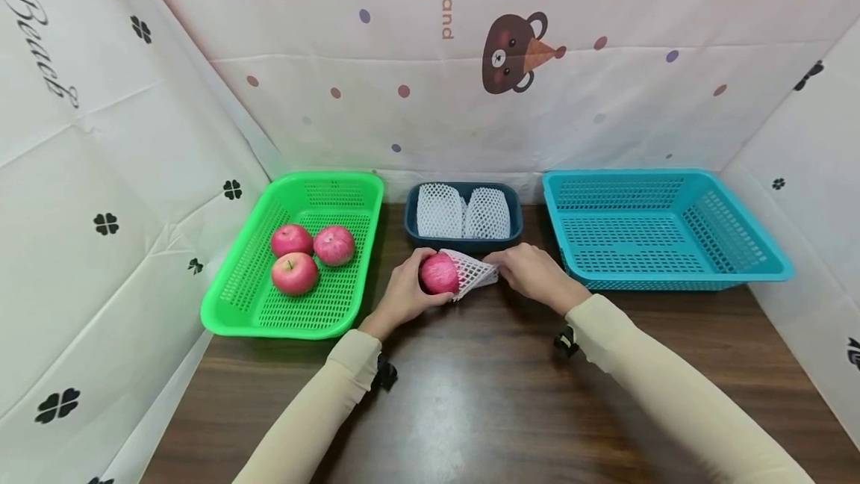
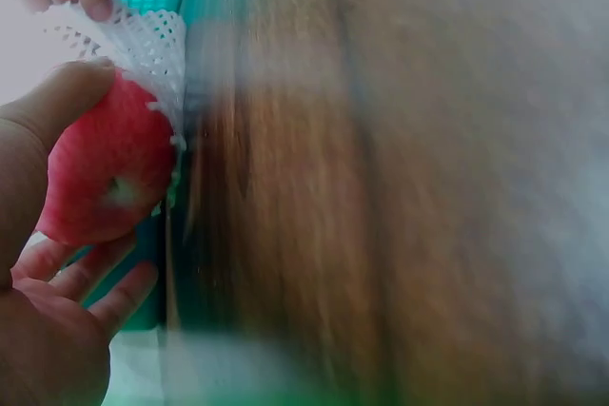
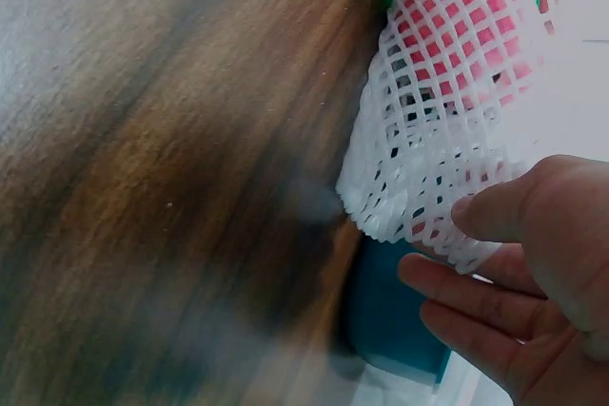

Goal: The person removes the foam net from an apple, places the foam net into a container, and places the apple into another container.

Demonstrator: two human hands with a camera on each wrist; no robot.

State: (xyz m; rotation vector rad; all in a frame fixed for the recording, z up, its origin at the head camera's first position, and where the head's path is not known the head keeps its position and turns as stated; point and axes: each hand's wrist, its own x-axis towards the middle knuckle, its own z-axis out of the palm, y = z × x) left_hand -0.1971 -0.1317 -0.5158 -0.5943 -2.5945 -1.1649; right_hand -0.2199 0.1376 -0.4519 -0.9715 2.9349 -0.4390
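A red apple (image 1: pixel 439 273) is partly inside a white foam net sleeve (image 1: pixel 474 272), just in front of the dark blue box. My left hand (image 1: pixel 406 288) grips the apple from its bare side, thumb and fingers around it. In the left wrist view the apple (image 2: pixel 109 164) shows its bare end, with the net (image 2: pixel 152 49) over the far part. My right hand (image 1: pixel 533 273) pinches the narrow free end of the net. Seen from the right wrist, the net (image 3: pixel 428 140) stretches from the apple to the thumb and fingers of the right hand (image 3: pixel 542 273).
A green basket (image 1: pixel 222 297) with three apples (image 1: pixel 295 273) stands at the left. Behind the hands, the dark blue box (image 1: pixel 463 245) holds white foam nets (image 1: pixel 440 211). At the right is a blue basket (image 1: pixel 672 277). A patterned cloth (image 1: pixel 430 125) hangs behind the wooden table (image 1: pixel 484 379).
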